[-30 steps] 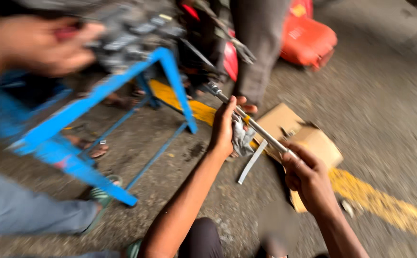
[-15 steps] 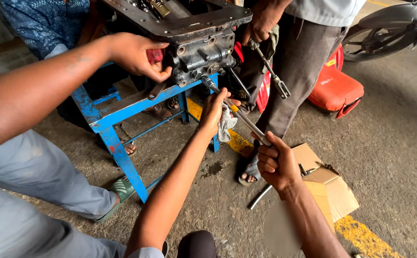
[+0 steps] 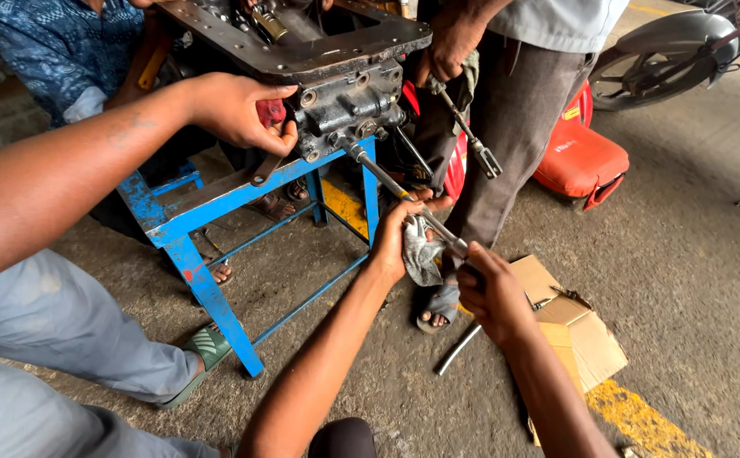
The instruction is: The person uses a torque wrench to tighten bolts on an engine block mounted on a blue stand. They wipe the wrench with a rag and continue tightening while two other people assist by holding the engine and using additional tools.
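A long socket wrench (image 3: 387, 178) runs from a bolt on the grey engine housing (image 3: 344, 102) down toward me. My left hand (image 3: 394, 236) wraps a grey rag (image 3: 422, 253) around the wrench's shaft. Lower down, my right hand (image 3: 490, 290) is closed on the handle end. The housing sits on a blue metal stand (image 3: 192, 225).
A co-worker's hand (image 3: 239, 110) presses on the housing from the left. A standing person's hand (image 3: 450, 47) holds a jointed tool (image 3: 472, 140). A red container (image 3: 582, 157), a cardboard box (image 3: 573, 326), a metal rod (image 3: 459, 349) and a motorcycle wheel (image 3: 667, 51) stand at the right.
The view has swung up and steadied on the housing. Both my hands stay on the wrench, and the co-worker's hand has settled on the housing's left side.
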